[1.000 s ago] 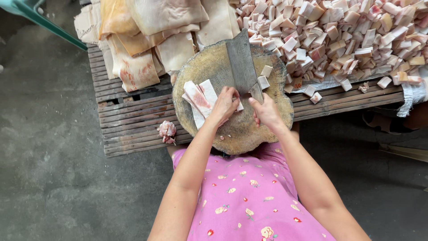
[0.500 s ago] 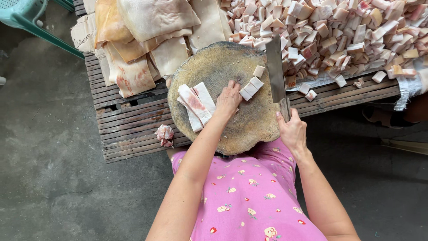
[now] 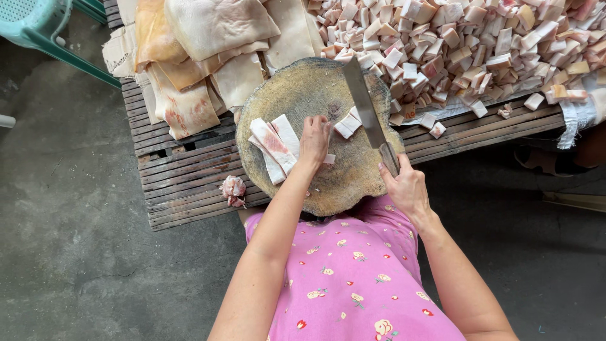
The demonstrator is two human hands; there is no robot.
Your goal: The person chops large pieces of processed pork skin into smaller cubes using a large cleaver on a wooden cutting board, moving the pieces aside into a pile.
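Note:
A round wooden chopping block (image 3: 303, 95) sits on a low slatted wooden platform (image 3: 183, 183). My left hand (image 3: 314, 140) rests on the block, fingers on a strip of pork, with several long pork strips (image 3: 273, 146) lying just to its left. My right hand (image 3: 404, 186) grips the handle of a cleaver (image 3: 365, 108), whose blade lies angled across the block's right side. A few cut pork cubes (image 3: 348, 124) lie between the blade and my left hand.
A large heap of cut pork cubes (image 3: 467, 47) covers the platform at the right. Big slabs of pork skin (image 3: 208, 50) are stacked at the back left. A small meat scrap (image 3: 233, 190) lies on the slats. A teal plastic chair (image 3: 44, 31) stands at top left on the concrete floor.
The cleaver swung from the block's middle out to the right edge and is now back over the block's right side. Cut cubes lie beside the blade. My left hand stayed on the strips.

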